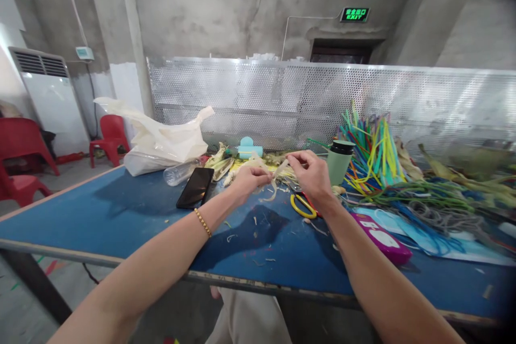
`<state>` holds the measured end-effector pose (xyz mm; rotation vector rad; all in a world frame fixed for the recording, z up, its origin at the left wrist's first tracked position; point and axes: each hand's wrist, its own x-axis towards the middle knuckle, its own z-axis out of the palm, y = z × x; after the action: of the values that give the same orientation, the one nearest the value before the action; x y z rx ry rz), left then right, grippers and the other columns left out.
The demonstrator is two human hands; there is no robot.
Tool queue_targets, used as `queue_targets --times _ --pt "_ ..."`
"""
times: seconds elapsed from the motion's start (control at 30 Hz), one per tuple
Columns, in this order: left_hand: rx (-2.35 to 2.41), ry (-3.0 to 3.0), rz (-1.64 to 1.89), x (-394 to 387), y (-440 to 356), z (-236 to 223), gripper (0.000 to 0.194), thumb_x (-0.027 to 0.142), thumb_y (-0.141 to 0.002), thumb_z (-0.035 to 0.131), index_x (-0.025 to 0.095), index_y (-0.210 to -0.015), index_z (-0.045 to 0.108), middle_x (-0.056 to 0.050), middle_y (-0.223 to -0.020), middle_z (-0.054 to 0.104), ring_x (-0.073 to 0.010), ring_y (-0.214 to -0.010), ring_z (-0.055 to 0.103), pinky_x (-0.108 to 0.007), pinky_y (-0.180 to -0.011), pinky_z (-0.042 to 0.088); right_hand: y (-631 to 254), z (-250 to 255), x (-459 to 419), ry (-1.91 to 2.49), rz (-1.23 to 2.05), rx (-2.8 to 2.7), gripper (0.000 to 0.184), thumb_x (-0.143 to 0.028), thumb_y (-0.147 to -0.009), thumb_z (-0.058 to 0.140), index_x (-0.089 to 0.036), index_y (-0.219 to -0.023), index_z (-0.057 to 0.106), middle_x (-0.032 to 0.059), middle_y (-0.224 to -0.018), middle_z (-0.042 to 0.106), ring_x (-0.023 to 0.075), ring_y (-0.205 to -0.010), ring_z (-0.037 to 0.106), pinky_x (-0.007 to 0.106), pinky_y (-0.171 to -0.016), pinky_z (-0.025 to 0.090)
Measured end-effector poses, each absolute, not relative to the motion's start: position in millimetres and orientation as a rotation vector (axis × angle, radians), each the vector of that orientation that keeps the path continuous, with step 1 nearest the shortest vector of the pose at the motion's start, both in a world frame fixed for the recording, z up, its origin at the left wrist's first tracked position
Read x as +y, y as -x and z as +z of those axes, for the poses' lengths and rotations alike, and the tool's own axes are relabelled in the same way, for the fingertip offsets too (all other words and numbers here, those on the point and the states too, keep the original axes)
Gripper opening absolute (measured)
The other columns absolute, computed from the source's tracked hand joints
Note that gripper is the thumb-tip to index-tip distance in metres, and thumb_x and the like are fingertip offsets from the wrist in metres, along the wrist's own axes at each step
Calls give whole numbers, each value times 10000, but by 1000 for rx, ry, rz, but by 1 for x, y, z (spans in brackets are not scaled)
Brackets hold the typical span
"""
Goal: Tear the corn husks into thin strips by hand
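Observation:
A pale, thin strip that looks like dried corn husk (280,169) stretches between my two hands above the blue table. One end is pinched in the fingers of my left hand (250,178), with a gold bead bracelet on that wrist. My right hand (311,173) has its thumb and index finger closed on the other end. A curled piece of the pale husk hangs below the fingers. Beside my right hand lie yellow-handled scissors (302,207), partly hidden by the wrist. Small husk scraps are scattered under both hands.
Left of my hands are a black phone (195,188), a clear plastic bottle (177,173) and a white plastic bag (169,140). To the right stand a green cup (339,164) and bundled coloured strips (374,156), near a purple packet (381,239). A perforated metal panel (258,97) rises behind.

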<state>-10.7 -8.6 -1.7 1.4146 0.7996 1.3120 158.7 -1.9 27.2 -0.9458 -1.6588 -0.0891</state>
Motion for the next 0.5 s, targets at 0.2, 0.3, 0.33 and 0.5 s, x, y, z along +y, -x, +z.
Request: queue_targets --times 0.2,0.3,0.33,0.5 --pt "884 -1662 1137 -18 9 -2 110 207 -672 680 97 -667 692 -7 -559 547 -86 -540 429 -249 -556 311 -160 28 -3 899 38 -2019 183 -240 -796 567 -173 -817 737 84 -881 725 209 -852 633 338 -799 452" --pt "848 -1737 1101 -17 9 -4 122 207 -680 658 95 -635 666 -9 -562 536 -89 -555 429 -253 -567 308 -157 26 -4 909 231 -2056 166 -247 -776 577 -154 -775 714 55 -772 701 172 -715 607 292 -665 443" --pt "841 -1753 1088 -17 9 -4 121 205 -680 652 96 -630 660 -9 -564 534 -90 -559 427 -254 -570 308 -157 25 -4 922 277 -2050 161 -255 -768 582 -148 -743 700 41 -715 678 158 -666 583 281 -624 429" --pt "858 -1757 1071 -16 10 -4 97 190 -666 641 102 -623 637 0 -567 513 -84 -556 403 -254 -566 297 -156 23 -4 967 412 -1982 189 -304 -740 603 -132 -687 662 17 -612 612 131 -579 519 264 -552 391"
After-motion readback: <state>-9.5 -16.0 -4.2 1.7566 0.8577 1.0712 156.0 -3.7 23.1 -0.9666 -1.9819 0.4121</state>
